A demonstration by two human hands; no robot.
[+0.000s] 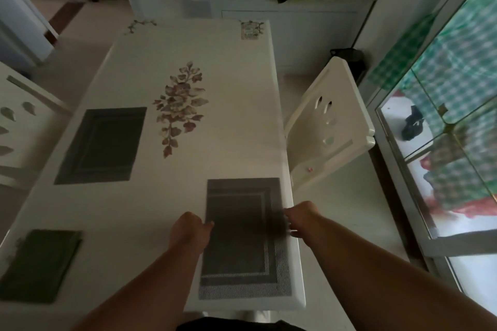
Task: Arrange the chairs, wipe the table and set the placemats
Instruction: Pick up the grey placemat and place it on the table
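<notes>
Hands: left (pixel 189 227) & right (pixel 301 216) grip pinching near placemat (pixel 243 239); 2 placemats, 2 chairs.

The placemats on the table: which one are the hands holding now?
The near right placemat, by the table's right edge. Left hand and right hand pinch its sides; the far left placemat lies untouched.

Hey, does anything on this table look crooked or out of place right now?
The near placemat sits slightly skewed, both hands on its edges. The green cloth lies at the table's near left corner.
</notes>
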